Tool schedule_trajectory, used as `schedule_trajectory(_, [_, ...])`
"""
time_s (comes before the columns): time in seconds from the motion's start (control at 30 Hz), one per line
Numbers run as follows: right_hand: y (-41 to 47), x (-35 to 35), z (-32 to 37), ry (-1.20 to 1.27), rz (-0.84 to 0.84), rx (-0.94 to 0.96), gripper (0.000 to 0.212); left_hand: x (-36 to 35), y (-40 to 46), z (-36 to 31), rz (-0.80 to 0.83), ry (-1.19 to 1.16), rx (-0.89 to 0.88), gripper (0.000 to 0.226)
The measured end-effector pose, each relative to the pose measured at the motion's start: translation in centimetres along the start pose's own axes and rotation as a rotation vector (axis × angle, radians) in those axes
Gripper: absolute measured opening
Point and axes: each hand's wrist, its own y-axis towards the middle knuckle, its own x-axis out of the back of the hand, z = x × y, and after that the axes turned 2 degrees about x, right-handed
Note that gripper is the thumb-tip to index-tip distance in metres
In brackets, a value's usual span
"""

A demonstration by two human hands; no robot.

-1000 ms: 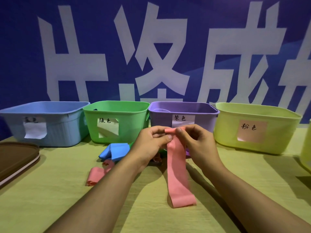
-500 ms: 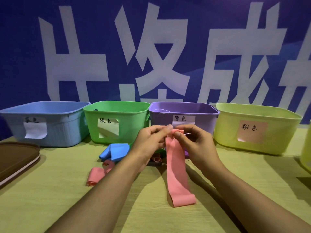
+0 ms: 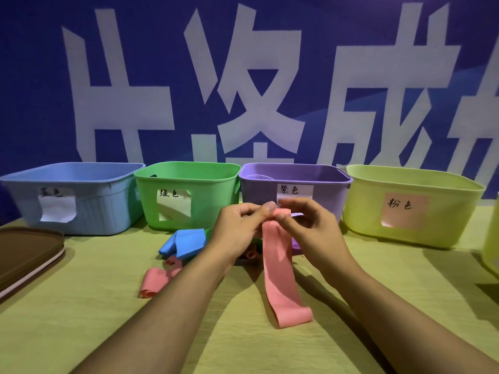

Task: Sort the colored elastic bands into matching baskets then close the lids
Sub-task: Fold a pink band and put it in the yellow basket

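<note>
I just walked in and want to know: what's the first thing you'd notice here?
Right in the middle, the left hand and right hand pinch the top of a long pink elastic band whose lower end lies on the yellow-green table. Behind stand four plastic baskets: light blue, green, purple and yellow-green, before huge white characters on a blue wall.
</note>
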Motion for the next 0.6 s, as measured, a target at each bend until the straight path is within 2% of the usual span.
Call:
schedule_trajectory(0.1, [-0.10, -0.05, 0.40, 0.010, -0.033, -0.050, 0.024, -0.02, 0.09, -0.03, -0.002, -0.017, -0.020, 0.031])
schedule_trajectory(0.17, [-0.17, -0.16, 0.65, -0.023, -0.047, -0.096, 0.034, -0.10, 0.09, -0.11, 0.008, -0.035, -0.030, 0.024])
schedule_trajectory(0.27, [-0.21, -0.32, 0.98, -0.024, -0.047, -0.140, 0.045, -0.24, -0.05, -0.27, 0.028, -0.047, -0.040, 0.028])
schedule_trajectory(0.37, [-0.26, -0.31, 1.11, -0.031, -0.057, -0.109, 0.039, -0.17, 0.06, -0.08, 0.028, -0.039, -0.040, 0.034])
schedule_trajectory(0.5, [-0.28, -0.29, 0.97, -0.033, -0.052, -0.079, 0.029, 0.08, 0.38, 0.29, 0.014, -0.010, -0.051, 0.004])
schedule_trajectory(0.6, [-0.34, -0.31, 0.98, -0.010, -0.044, -0.074, 0.024, 0.15, 0.26, 0.12, 0.013, -0.022, -0.061, 0.005])
